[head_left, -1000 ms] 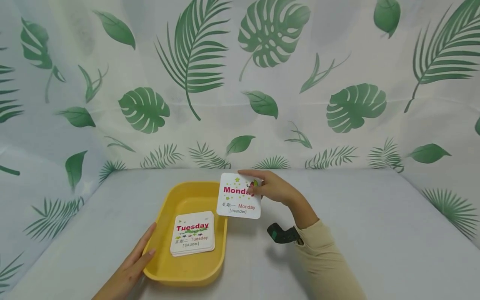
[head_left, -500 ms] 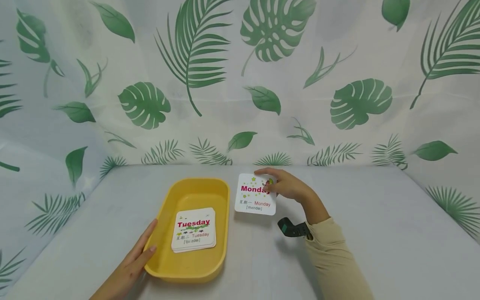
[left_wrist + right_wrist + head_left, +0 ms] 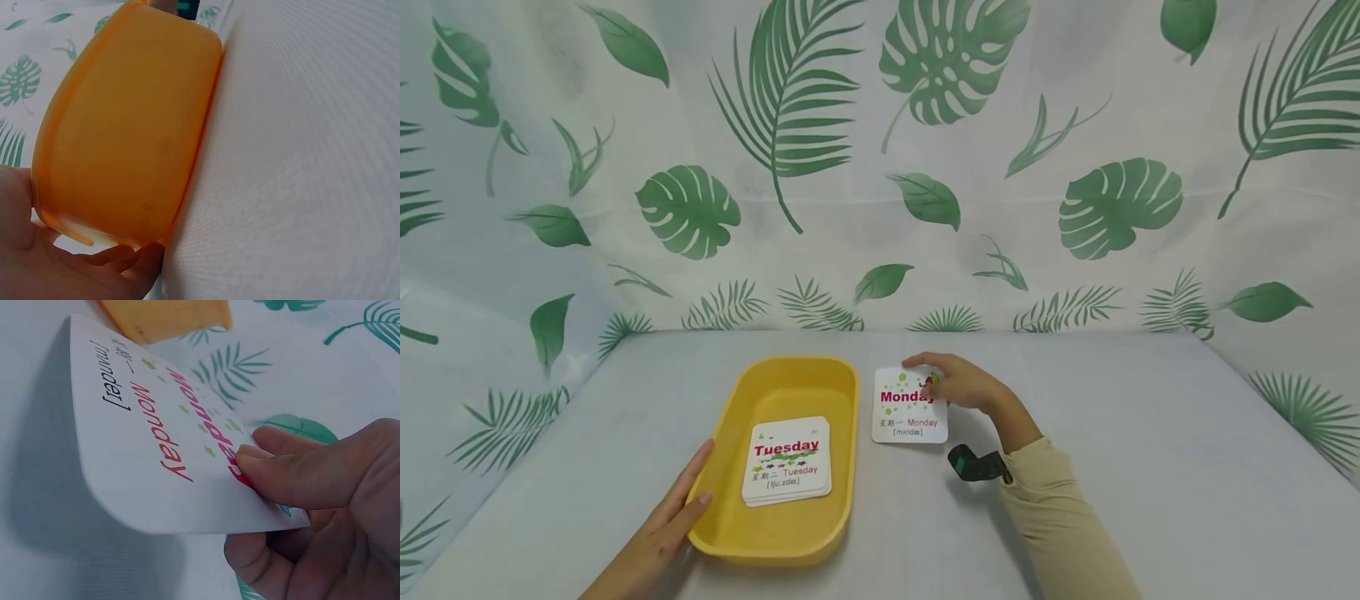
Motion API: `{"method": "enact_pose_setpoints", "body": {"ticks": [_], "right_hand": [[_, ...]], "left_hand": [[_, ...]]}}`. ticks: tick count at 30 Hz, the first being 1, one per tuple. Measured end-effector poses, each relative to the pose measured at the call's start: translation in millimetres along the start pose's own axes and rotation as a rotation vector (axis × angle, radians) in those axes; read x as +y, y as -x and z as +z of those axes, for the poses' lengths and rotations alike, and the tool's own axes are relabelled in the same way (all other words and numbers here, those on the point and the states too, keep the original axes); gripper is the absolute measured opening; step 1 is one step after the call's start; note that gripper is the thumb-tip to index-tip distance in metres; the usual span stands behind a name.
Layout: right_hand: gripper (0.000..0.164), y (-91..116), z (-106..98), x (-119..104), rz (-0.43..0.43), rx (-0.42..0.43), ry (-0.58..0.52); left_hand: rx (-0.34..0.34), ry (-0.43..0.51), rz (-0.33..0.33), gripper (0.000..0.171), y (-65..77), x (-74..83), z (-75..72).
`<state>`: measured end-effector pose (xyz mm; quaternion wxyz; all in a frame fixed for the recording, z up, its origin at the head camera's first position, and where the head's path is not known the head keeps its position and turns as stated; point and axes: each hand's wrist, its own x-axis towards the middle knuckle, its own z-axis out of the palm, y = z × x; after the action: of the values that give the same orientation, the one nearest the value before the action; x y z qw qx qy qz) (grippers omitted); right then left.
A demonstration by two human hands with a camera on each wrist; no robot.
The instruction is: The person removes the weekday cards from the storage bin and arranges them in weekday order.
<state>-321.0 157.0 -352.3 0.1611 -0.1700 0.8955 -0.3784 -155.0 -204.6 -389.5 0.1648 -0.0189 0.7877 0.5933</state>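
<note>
Head view: the yellow tray [image 3: 782, 532] is standing on the pale table [image 3: 1150, 467]. The left hand [image 3: 666, 517] is gripping its left side, thumb over the rim, presumably to keep it from sliding. Inside the tray, the Tuesday card [image 3: 786, 458] is lying face up on top of a small stack, perhaps so that the lettering can be read from the wearer's side. Just beside the tray's right wall and apart from it, the right hand [image 3: 966, 383] is holding the Monday card [image 3: 904, 423] by its upper right corner; this corner grip is leaving most of the printed face uncovered. The leaf-patterned backdrop [image 3: 820, 250] is rising behind the tray.

Left wrist view: the tray's outer wall is filling the middle, its base edge meeting the table. The left hand is holding the wall at the near end, a grip only as wide as the wall apparently requires; the contents are being hidden by the wall.

Right wrist view: the right hand is pinching the Monday card narrowly, thumb on the printed face and fingers behind. The near edge is standing clear of the table, casting a shadow; whether the edge closest to the tray is touching the table, one cannot tell.
</note>
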Motion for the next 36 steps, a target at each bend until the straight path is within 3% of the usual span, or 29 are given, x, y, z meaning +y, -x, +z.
{"method": "enact_pose_setpoints", "body": {"ticks": [11, 23, 36], "right_hand": [[0.046, -11.4, 17.4, 6.5, 0.076, 0.040, 0.236], [0.046, -15.2, 26.8, 1.2, 0.118, -0.002, 0.278], [0.048, -15.1, 33.7, -4.6, 0.208, -0.025, 0.368]], "left_hand": [[0.002, -0.014, -0.016, 0.066, 1.3, 0.3, 0.2], [0.022, -0.022, -0.050, 0.069, 1.4, 3.1, 1.6], [0.011, -0.003, 0.006, 0.064, 0.8, 1.0, 0.5]]}}
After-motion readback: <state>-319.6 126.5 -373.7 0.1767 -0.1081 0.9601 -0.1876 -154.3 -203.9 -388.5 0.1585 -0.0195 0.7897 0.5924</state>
